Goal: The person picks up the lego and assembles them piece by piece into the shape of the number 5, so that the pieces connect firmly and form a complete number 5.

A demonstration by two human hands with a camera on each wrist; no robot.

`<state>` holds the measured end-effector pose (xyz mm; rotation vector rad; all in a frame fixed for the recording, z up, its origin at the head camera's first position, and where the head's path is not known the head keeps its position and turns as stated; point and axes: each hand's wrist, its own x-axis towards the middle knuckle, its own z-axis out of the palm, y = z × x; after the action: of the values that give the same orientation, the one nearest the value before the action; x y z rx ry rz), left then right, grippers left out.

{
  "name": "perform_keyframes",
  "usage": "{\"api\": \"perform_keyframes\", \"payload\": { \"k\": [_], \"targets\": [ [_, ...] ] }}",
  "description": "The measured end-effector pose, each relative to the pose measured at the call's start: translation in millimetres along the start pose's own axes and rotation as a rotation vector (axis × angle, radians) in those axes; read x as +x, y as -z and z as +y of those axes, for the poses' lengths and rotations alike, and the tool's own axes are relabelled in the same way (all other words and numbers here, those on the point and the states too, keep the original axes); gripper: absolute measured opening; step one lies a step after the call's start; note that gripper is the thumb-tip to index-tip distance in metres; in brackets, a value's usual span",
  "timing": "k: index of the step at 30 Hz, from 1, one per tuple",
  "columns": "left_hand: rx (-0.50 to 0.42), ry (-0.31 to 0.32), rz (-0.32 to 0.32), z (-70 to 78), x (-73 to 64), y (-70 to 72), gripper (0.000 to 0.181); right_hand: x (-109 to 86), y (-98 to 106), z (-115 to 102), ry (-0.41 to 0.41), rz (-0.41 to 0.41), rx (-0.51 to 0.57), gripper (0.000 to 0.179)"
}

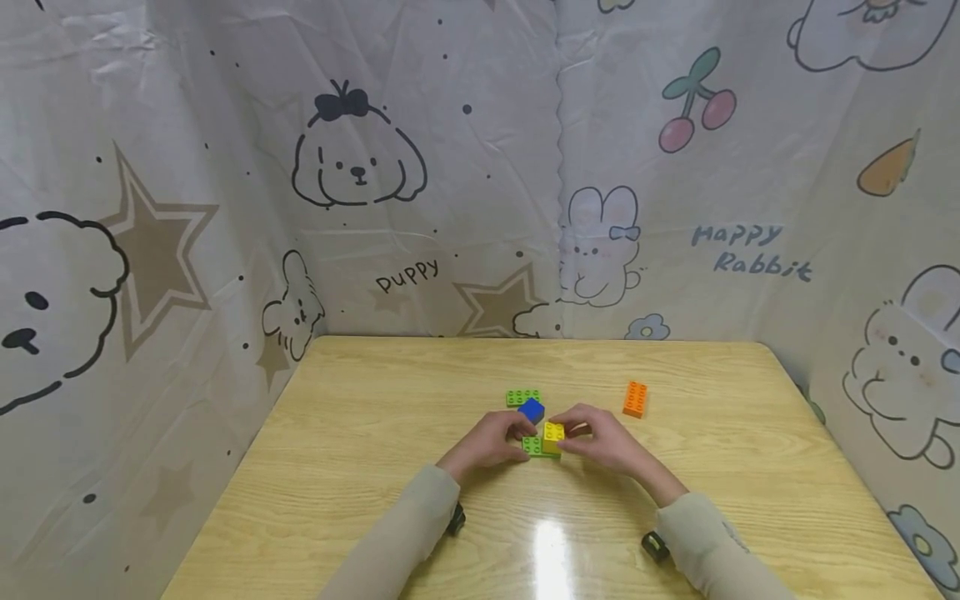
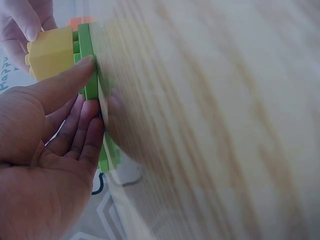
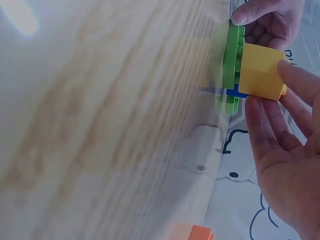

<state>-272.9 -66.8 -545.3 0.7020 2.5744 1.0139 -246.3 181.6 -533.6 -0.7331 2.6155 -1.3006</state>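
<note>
A flat green brick (image 1: pixel 532 446) lies on the table in front of the person, studs up. My left hand (image 1: pixel 491 439) holds its left end, with the thumb on the near side and fingers behind, as the left wrist view shows. Over the right half of that brick stands a yellow block (image 1: pixel 553 433). My right hand (image 1: pixel 603 440) pinches this yellow block (image 3: pixel 262 72) between thumb and fingers, its underside right at the green studs. Just beyond the left fingertips sits a blue block (image 1: pixel 532 410), partly hidden by that hand.
Behind the blue block lies a second green brick (image 1: pixel 517 398). An orange brick (image 1: pixel 634 399) rests farther right on the wooden table (image 1: pixel 375 392). Printed cloth (image 1: pixel 480 167) hangs along the back and both sides.
</note>
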Motion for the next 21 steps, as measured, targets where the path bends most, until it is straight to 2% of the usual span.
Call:
{"api": "perform_keyframes", "payload": {
  "k": [21],
  "targets": [
    [-0.011,-0.009,0.003,1.3,-2.0,1.3,0.033,6.7,-4.9,2.2,-0.032,0.027,-0.028,0.031]
  ]
}}
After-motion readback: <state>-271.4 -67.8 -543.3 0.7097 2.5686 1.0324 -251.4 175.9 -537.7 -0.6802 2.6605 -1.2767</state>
